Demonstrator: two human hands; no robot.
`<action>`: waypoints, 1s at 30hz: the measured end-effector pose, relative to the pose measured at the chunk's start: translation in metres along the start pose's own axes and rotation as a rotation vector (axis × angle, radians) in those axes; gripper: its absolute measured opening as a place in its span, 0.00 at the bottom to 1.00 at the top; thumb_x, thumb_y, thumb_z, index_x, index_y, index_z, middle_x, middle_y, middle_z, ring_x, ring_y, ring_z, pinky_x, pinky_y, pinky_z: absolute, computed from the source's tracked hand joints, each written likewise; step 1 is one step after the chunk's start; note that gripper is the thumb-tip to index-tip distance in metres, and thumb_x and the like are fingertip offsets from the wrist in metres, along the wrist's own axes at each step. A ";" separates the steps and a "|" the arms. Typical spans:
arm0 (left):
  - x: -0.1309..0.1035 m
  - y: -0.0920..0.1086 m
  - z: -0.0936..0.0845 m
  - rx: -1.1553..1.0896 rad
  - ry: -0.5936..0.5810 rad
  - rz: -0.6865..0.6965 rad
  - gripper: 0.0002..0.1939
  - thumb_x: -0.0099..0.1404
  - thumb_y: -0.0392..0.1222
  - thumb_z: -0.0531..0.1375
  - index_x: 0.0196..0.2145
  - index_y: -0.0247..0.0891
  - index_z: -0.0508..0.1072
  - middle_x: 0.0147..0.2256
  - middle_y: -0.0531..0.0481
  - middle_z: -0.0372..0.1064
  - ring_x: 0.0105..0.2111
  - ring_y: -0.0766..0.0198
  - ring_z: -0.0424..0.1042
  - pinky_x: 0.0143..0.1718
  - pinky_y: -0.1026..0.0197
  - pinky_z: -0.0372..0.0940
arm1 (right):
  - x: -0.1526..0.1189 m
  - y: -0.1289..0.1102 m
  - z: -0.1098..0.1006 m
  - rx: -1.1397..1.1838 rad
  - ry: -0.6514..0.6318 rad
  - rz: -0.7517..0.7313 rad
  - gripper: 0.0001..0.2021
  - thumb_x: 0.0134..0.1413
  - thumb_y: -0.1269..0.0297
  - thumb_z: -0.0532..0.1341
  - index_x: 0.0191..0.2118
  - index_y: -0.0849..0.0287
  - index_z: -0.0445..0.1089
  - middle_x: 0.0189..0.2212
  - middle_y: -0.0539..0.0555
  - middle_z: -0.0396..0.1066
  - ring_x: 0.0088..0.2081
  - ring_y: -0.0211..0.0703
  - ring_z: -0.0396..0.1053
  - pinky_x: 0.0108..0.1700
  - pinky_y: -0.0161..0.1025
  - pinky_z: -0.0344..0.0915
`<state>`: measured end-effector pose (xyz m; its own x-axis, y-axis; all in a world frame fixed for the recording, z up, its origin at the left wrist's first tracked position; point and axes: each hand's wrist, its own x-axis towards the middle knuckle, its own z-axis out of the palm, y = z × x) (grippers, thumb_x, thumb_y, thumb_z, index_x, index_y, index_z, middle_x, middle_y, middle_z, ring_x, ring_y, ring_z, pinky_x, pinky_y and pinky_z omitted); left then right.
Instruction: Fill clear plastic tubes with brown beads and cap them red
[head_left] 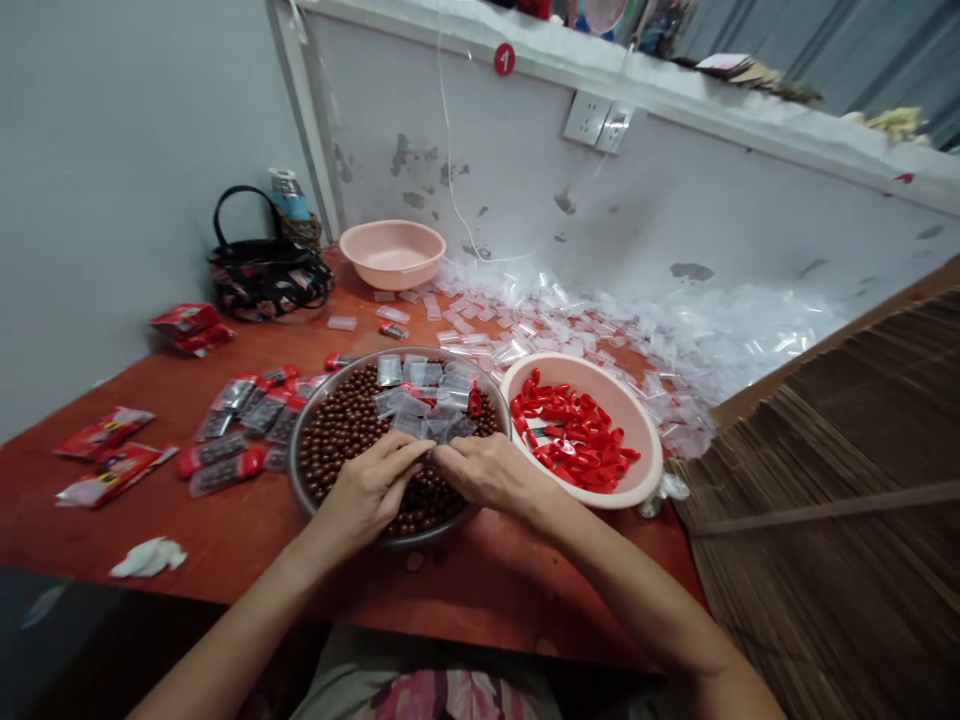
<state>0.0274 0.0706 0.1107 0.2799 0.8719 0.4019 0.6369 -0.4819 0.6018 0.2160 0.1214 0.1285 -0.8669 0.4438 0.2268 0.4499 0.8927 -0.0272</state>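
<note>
Both hands meet over the near part of a metal bowl (294, 455) full of round, shiny brown balls (341, 425). My left hand (379, 478) is closed, its thumb and fingers pinched at the bowl's middle. My right hand (484, 468) is closed too, fingertips touching the left's. Whatever sits between them is small, dark and mostly hidden. Just beyond the fingers, clear plastic cases (412, 402) lie on the balls with a few red pieces (474, 400) among them. To the right, a pink basin (651, 470) holds many red plastic caps (574, 430).
Filled red-capped packs (259, 405) and red packets (112, 465) lie left on the red table (247, 545), near crumpled tissue (148, 557). Behind are a black handbag (266, 270), another pink basin (392, 255) and scattered clear cases (517, 325). Stacked cardboard (832, 500) borders the right.
</note>
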 end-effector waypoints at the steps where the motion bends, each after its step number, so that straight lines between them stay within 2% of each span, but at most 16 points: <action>1: 0.000 0.000 0.000 -0.007 0.000 -0.008 0.16 0.64 0.37 0.47 0.46 0.39 0.69 0.40 0.46 0.68 0.40 0.63 0.67 0.45 0.62 0.60 | 0.000 0.000 0.000 -0.029 0.003 -0.012 0.09 0.60 0.69 0.45 0.37 0.60 0.62 0.25 0.52 0.66 0.23 0.34 0.63 0.24 0.30 0.54; 4: 0.000 0.000 -0.003 -0.079 -0.035 -0.055 0.14 0.64 0.38 0.49 0.44 0.40 0.70 0.39 0.47 0.69 0.40 0.63 0.67 0.45 0.62 0.61 | -0.002 0.003 0.002 0.028 0.034 -0.004 0.10 0.60 0.64 0.47 0.34 0.60 0.63 0.24 0.51 0.67 0.24 0.35 0.64 0.25 0.30 0.56; 7: 0.001 -0.001 -0.008 -0.180 -0.057 -0.111 0.13 0.63 0.41 0.51 0.43 0.40 0.71 0.39 0.48 0.70 0.41 0.62 0.67 0.45 0.62 0.60 | -0.004 0.010 0.003 0.280 0.111 0.082 0.10 0.57 0.58 0.53 0.35 0.60 0.63 0.25 0.50 0.69 0.26 0.34 0.66 0.28 0.29 0.59; 9: 0.002 -0.003 -0.010 -0.232 -0.055 -0.132 0.13 0.63 0.42 0.51 0.42 0.39 0.71 0.40 0.48 0.70 0.42 0.61 0.67 0.46 0.61 0.60 | -0.004 0.013 0.002 0.447 0.155 0.116 0.10 0.55 0.59 0.55 0.38 0.60 0.63 0.28 0.50 0.70 0.28 0.34 0.67 0.31 0.29 0.61; 11: 0.002 -0.004 -0.011 -0.272 -0.058 -0.139 0.14 0.62 0.43 0.52 0.42 0.39 0.72 0.40 0.47 0.70 0.42 0.61 0.68 0.46 0.60 0.61 | -0.004 0.014 0.001 0.529 0.153 0.072 0.10 0.55 0.61 0.56 0.42 0.59 0.63 0.32 0.51 0.71 0.32 0.34 0.69 0.35 0.30 0.63; 15: 0.002 -0.005 -0.012 -0.298 -0.056 -0.132 0.14 0.62 0.43 0.52 0.42 0.39 0.72 0.40 0.46 0.71 0.41 0.60 0.68 0.45 0.58 0.62 | -0.001 0.013 0.005 0.461 0.151 -0.069 0.10 0.58 0.64 0.52 0.44 0.58 0.64 0.37 0.53 0.72 0.36 0.35 0.70 0.37 0.31 0.63; 19: 0.000 -0.004 -0.011 -0.228 -0.018 -0.105 0.14 0.62 0.43 0.52 0.42 0.40 0.72 0.41 0.47 0.71 0.42 0.60 0.68 0.47 0.60 0.61 | 0.000 0.011 0.012 0.320 0.194 -0.097 0.09 0.59 0.64 0.49 0.38 0.58 0.65 0.30 0.52 0.71 0.30 0.34 0.69 0.31 0.29 0.62; 22: -0.004 -0.005 -0.007 -0.150 -0.002 -0.060 0.14 0.62 0.43 0.52 0.42 0.41 0.72 0.42 0.48 0.71 0.42 0.60 0.69 0.47 0.60 0.61 | -0.002 0.005 0.010 0.166 0.152 -0.086 0.11 0.60 0.63 0.47 0.35 0.59 0.65 0.24 0.50 0.69 0.25 0.33 0.66 0.28 0.29 0.58; 26: -0.006 -0.010 -0.002 -0.075 0.054 -0.021 0.14 0.60 0.45 0.53 0.43 0.44 0.71 0.42 0.50 0.70 0.43 0.59 0.69 0.49 0.60 0.60 | -0.009 -0.002 0.000 0.116 0.068 0.009 0.12 0.59 0.56 0.49 0.36 0.58 0.64 0.27 0.50 0.70 0.28 0.34 0.67 0.29 0.29 0.58; 28: -0.005 -0.012 -0.004 -0.074 0.095 -0.095 0.15 0.60 0.48 0.53 0.43 0.44 0.71 0.44 0.51 0.70 0.45 0.58 0.68 0.51 0.58 0.58 | -0.018 0.003 -0.007 0.178 0.076 0.104 0.15 0.55 0.51 0.53 0.41 0.57 0.64 0.33 0.52 0.71 0.34 0.37 0.68 0.34 0.30 0.60; 30: -0.003 -0.012 -0.008 -0.109 0.111 -0.233 0.18 0.59 0.52 0.53 0.44 0.44 0.70 0.45 0.53 0.70 0.46 0.57 0.67 0.51 0.56 0.59 | -0.032 0.017 -0.014 0.195 0.096 0.258 0.19 0.52 0.50 0.56 0.46 0.57 0.62 0.40 0.54 0.70 0.40 0.39 0.68 0.39 0.32 0.61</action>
<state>0.0134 0.0727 0.1080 0.0511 0.9482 0.3137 0.5919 -0.2817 0.7552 0.2548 0.1209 0.1347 -0.7016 0.6560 0.2782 0.5945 0.7542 -0.2790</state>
